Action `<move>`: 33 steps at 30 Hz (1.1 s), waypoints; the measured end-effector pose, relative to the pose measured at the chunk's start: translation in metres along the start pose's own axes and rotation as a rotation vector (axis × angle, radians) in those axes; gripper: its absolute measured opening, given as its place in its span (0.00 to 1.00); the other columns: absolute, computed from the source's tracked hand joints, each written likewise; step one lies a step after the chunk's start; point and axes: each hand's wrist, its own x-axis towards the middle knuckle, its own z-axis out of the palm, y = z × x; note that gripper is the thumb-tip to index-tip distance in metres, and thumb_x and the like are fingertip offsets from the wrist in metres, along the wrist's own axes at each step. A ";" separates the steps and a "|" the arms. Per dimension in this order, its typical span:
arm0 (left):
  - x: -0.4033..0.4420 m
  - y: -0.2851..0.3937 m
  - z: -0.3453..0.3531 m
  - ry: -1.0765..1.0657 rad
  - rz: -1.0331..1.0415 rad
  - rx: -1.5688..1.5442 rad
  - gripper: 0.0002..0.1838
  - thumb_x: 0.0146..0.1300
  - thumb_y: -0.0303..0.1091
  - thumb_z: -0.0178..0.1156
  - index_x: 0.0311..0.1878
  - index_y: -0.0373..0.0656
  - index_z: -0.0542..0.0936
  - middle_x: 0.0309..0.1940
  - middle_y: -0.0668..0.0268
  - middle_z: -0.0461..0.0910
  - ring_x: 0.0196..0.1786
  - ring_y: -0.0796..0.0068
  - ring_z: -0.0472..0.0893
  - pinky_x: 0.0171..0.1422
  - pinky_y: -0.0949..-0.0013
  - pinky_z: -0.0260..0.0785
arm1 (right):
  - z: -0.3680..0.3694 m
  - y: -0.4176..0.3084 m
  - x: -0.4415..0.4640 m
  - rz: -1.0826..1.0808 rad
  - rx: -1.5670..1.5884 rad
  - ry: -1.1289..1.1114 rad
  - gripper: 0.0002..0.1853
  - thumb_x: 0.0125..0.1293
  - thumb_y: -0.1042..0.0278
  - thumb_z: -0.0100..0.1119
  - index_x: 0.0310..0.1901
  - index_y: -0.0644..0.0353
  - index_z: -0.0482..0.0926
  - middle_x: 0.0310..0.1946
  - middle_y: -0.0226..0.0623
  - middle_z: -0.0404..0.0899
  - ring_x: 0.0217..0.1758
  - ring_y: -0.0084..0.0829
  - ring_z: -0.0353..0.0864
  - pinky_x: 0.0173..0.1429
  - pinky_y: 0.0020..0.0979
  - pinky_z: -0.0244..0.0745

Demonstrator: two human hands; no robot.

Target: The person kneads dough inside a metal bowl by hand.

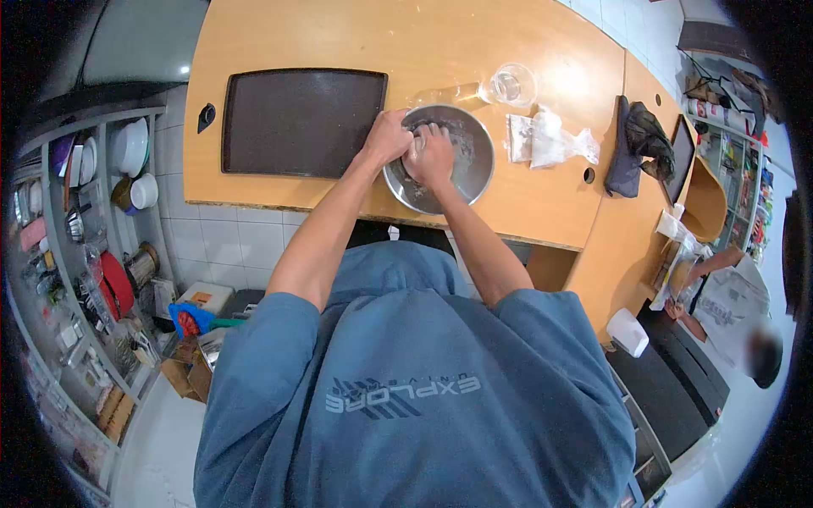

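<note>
A round metal mixing bowl [483, 161] stands near the front edge of the wooden table, with pale floury residue on its inner wall. My left hand [389, 135] is closed at the bowl's left rim. Inside the bowl, my right hand [434, 158] presses into a pale lump that looks like dough [412, 161], its fingers bent over it. My hands partly cover the lump, so its full shape is hidden. Just behind the bowl lies a clear bottle [453, 95] with yellowish liquid, its far end by a clear plastic cup [513, 85].
A dark baking tray [305, 123] lies left of the bowl. Bags of white powder [555, 140] lie to the right, then a dark cloth [625, 148]. A loaded shelf [93, 254] stands at left. Another person [728, 296] works at far right, near a white container [627, 332].
</note>
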 end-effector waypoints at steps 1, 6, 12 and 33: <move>-0.003 0.002 -0.001 0.009 0.016 0.002 0.21 0.51 0.25 0.55 0.49 0.39 0.86 0.42 0.40 0.85 0.49 0.40 0.85 0.58 0.52 0.78 | 0.001 0.008 0.005 0.022 0.092 -0.026 0.18 0.63 0.54 0.63 0.43 0.62 0.83 0.44 0.52 0.80 0.52 0.55 0.78 0.55 0.54 0.76; -0.008 0.016 -0.011 0.017 0.040 -0.010 0.24 0.52 0.24 0.54 0.53 0.39 0.86 0.44 0.41 0.85 0.51 0.41 0.85 0.59 0.53 0.77 | -0.048 0.001 0.018 0.244 0.380 -0.014 0.25 0.66 0.48 0.68 0.48 0.67 0.84 0.48 0.57 0.82 0.54 0.53 0.81 0.61 0.48 0.75; 0.000 0.009 -0.012 0.004 -0.003 -0.011 0.25 0.52 0.24 0.53 0.54 0.40 0.86 0.46 0.44 0.87 0.53 0.45 0.86 0.61 0.55 0.76 | -0.053 0.009 0.000 0.152 0.448 0.044 0.29 0.60 0.52 0.72 0.55 0.67 0.83 0.53 0.56 0.83 0.58 0.51 0.82 0.64 0.45 0.75; 0.009 -0.011 -0.004 0.061 -0.144 -0.229 0.25 0.55 0.24 0.50 0.55 0.35 0.86 0.46 0.47 0.88 0.50 0.57 0.88 0.59 0.61 0.76 | -0.030 -0.027 -0.022 0.278 -0.295 -0.153 0.23 0.62 0.54 0.64 0.51 0.64 0.82 0.55 0.50 0.82 0.60 0.52 0.80 0.61 0.53 0.76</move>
